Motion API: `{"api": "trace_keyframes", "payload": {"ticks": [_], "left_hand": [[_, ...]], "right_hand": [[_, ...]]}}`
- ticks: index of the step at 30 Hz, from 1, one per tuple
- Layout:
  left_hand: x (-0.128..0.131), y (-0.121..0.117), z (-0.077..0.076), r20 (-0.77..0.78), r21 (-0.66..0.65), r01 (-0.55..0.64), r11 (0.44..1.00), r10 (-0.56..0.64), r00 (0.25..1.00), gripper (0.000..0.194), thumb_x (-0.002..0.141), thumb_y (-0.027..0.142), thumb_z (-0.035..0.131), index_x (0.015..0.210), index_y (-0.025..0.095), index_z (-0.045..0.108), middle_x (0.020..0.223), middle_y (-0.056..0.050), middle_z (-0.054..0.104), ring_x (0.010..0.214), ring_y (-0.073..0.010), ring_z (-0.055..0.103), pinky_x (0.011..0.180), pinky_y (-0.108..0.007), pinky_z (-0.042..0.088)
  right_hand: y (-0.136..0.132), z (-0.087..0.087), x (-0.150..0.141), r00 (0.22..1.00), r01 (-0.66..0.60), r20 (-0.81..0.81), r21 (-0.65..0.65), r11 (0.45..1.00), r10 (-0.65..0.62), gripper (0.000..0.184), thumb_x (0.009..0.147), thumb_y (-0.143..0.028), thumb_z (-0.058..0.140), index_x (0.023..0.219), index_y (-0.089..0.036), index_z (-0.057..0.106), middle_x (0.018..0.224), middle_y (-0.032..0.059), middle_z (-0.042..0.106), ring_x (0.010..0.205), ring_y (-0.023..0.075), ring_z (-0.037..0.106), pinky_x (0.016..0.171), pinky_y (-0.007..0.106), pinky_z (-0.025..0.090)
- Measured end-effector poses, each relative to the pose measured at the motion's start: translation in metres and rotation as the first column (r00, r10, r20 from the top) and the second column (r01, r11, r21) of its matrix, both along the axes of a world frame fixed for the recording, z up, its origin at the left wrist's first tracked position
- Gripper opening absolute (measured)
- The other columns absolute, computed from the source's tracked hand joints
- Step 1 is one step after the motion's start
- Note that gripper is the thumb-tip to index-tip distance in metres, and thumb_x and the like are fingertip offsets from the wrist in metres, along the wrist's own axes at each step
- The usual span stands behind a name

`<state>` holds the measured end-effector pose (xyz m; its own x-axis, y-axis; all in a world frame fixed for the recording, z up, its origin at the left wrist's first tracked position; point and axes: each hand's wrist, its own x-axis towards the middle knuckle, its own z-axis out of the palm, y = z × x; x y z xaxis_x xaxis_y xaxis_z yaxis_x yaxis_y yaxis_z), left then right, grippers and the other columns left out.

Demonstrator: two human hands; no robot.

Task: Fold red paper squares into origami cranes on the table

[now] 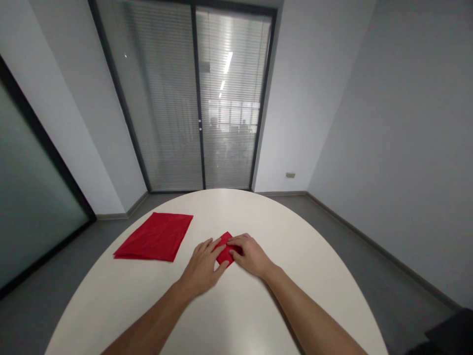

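Observation:
A small folded red cloth (225,252) lies on the white round table (236,310), turned with one corner pointing away from me. My left hand (202,265) rests at its left side, fingers spread and their tips on the cloth. From the right, my right hand (249,252) has its thumb and fingers bent together at the cloth's right edge, pinching it. Both hands cover parts of the cloth, so its side corners are hidden.
Larger red cloths (155,237), apparently stacked flat, lie on the table's left side near its rim. Beyond the table stands a glass partition (229,158) with blinds. Something black (451,335) shows at the lower right corner.

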<state>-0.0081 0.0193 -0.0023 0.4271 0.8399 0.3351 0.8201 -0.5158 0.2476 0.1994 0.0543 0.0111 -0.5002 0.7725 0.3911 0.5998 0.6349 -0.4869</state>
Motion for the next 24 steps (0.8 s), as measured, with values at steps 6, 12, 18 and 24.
{"api": "trace_keyframes", "payload": {"ticks": [6,12,18,24], "left_hand": [[0.001,-0.001,0.003,-0.001,-0.021,-0.013,1.000,0.013,1.000,0.051,0.092,0.039,0.055,0.141,0.026,0.052,0.148,-0.007,0.052,0.136,-0.0336,0.045,0.113,-0.055,0.035],[0.001,-0.002,0.006,0.012,-0.018,-0.010,1.000,0.010,1.000,0.047,0.090,0.038,0.057,0.134,0.023,0.059,0.147,-0.007,0.053,0.135,-0.0344,0.046,0.113,-0.054,0.037],[0.001,-0.002,0.005,0.016,-0.021,-0.015,1.000,0.016,1.000,0.048,0.089,0.037,0.058,0.136,0.023,0.058,0.147,-0.008,0.054,0.136,-0.0349,0.046,0.113,-0.054,0.036],[0.002,-0.003,0.006,0.005,-0.039,-0.011,0.999,0.011,1.000,0.052,0.093,0.042,0.053,0.141,0.025,0.052,0.149,-0.006,0.052,0.137,-0.0343,0.044,0.114,-0.055,0.034]], "right_hand": [[0.007,-0.005,0.001,0.997,0.057,-0.052,-0.051,0.997,-0.060,0.025,0.089,-0.014,0.057,0.108,-0.022,0.073,0.107,0.0044,0.074,0.101,0.0212,0.063,0.095,0.035,0.046],[0.015,-0.009,0.004,0.950,0.301,-0.069,-0.065,0.951,-0.306,0.020,0.086,-0.011,0.058,0.095,-0.020,0.073,0.095,0.0060,0.071,0.093,0.0219,0.061,0.085,0.033,0.046],[0.009,0.001,0.003,0.943,0.329,-0.052,-0.016,0.944,-0.329,0.022,0.088,-0.009,0.053,0.094,-0.018,0.072,0.096,0.0059,0.070,0.097,0.0205,0.059,0.090,0.030,0.043],[-0.009,0.009,-0.011,0.972,0.174,0.153,0.031,0.984,-0.177,0.027,0.092,-0.017,0.052,0.109,-0.022,0.073,0.102,0.0070,0.068,0.097,0.0209,0.057,0.089,0.031,0.042]]}}
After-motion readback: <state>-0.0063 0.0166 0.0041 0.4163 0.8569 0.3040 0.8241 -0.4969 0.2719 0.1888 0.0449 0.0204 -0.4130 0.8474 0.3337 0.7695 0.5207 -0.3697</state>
